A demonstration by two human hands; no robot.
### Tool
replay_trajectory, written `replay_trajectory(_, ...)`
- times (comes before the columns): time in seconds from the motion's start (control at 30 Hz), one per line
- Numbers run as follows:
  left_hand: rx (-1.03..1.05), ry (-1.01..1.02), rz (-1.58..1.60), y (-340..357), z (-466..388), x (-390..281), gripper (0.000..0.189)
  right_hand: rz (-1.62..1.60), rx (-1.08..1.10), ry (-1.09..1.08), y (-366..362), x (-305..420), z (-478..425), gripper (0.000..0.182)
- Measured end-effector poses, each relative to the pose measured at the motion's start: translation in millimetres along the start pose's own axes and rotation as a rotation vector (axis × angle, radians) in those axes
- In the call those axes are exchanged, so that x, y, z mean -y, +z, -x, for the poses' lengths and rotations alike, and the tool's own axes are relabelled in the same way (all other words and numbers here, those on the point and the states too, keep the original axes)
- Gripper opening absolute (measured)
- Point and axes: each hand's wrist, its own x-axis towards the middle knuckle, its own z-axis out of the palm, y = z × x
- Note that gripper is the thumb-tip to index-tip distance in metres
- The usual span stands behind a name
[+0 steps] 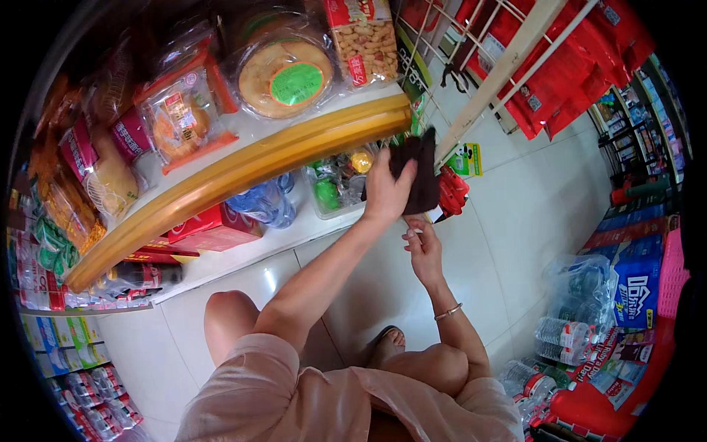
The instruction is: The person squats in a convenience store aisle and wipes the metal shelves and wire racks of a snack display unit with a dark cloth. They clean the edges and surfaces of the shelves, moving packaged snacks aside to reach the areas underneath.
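Observation:
My left hand [388, 187] grips a dark brown cloth [422, 177], its thumb lying across the front. The cloth hangs beside the end of a curved, gold-edged shelf [331, 124] and partly covers a wire rack. Just below the cloth is my right hand [425, 251], a bracelet at its wrist. Its fingers are bent near the lower edge of a small hanging packet; whether they hold it cannot be told. Red packets [454, 190] hang close to the cloth's right side. Left of my left hand, a clear plastic bin [326, 207] holds small wrapped goods.
Above the gold edge lie packaged breads [179, 124], a round wrapped cake [284, 77] and a peanut bag [364, 50]. A white rack post [497, 72] slants at upper right, with large red bags [574, 72]. Bottled water packs [569, 337] stand at right on the tiled floor [469, 265].

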Motion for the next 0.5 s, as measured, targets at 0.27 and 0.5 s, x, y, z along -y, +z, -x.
replay_trajectory(0.27, -0.087, 0.127, 0.093, -8.5, -15.7, -19.1, 0.029, -0.094, -0.03, 0.015, 7.2, 2.0, -2.2, 0.026)
replay_trajectory(0.5, -0.105, 0.101, 0.118, 9.6, -41.7, -15.7, 0.029, -0.048, -0.027, 0.008, 10.7, -15.2, -0.9, 0.022)
